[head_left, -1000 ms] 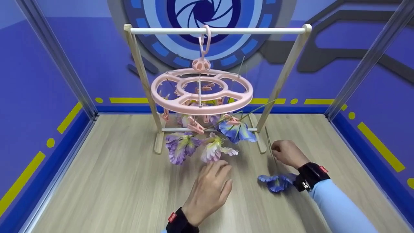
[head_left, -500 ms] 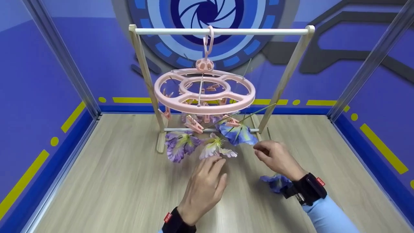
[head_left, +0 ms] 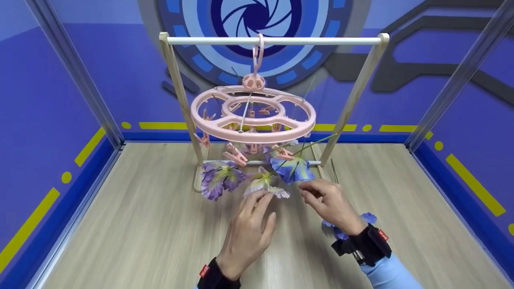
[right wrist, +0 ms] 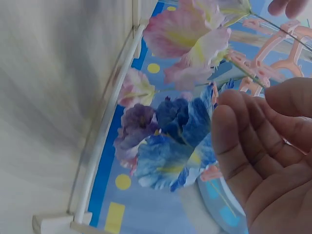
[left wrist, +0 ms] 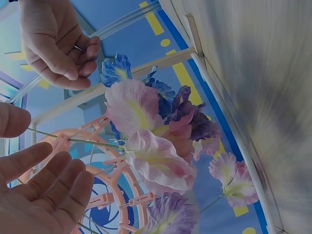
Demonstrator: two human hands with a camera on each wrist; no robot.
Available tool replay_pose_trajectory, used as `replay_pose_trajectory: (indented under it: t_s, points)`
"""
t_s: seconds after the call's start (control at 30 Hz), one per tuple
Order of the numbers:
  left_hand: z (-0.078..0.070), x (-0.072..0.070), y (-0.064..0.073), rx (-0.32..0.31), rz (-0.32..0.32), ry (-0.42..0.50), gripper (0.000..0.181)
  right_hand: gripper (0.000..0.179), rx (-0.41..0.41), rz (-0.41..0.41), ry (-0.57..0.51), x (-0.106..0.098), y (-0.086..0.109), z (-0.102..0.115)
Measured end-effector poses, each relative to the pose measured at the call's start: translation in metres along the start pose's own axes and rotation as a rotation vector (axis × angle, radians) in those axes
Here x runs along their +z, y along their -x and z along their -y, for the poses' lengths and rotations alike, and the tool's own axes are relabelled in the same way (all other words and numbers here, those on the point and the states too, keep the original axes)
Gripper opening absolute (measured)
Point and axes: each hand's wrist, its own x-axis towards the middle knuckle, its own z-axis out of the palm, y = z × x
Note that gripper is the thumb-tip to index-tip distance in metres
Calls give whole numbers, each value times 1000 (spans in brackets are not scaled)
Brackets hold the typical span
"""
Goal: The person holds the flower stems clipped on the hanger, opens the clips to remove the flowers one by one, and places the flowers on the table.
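Observation:
My left hand (head_left: 247, 233) reaches up at the white-pink artificial flower (head_left: 259, 184), its fingertips overlapping the lower petals in the head view. The left wrist view shows that hand's fingers (left wrist: 58, 187) loosely spread, thumb apart, holding nothing. My right hand (head_left: 331, 204) hovers just below the blue flower (head_left: 292, 168), fingers loosely bent; in the right wrist view its thumb and fingers (right wrist: 226, 131) pinch nothing. A purple flower (head_left: 219, 180) hangs at the left. These flowers hang beneath a round pink clip hanger (head_left: 257, 137), among its pink clips (head_left: 235, 155).
A wooden stand (head_left: 357, 94) carries the hanger on its white top rod (head_left: 321, 41). Another blue flower (head_left: 368, 218) lies on the wood-grain table (head_left: 132, 224), partly hidden behind the right wrist, its stem pointing away. Blue-purple walls (head_left: 52, 92) enclose the table.
My right hand has let go of the stem of the blue flower on the table and moved left to the hanging blue flower. My left hand has shifted slightly left; the hanger has turned a little.

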Motion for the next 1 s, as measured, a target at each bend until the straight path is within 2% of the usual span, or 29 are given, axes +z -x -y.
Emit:
replay_pose_trajectory:
  t_s: [0.2, 0.33, 0.53, 0.87, 1.0]
  points:
    - [1, -4, -3, -12, -8, -18, 39, 26, -52, -78, -35, 10, -3, 7]
    - [3, -6, -5, -9, -17, -16, 40, 27, -51, -101, -87, 17, -5, 10]
    - [5, -10, -7, -18, -37, -19, 41, 28, -99, -125, -162, 28, -9, 14]
    - [11, -22, -18, -46, -127, -27, 45, 28, -146, -104, -200, 41, -16, 24]
    - [14, -26, -21, -63, -152, -22, 47, 29, -141, -94, -207, 45, -20, 28]
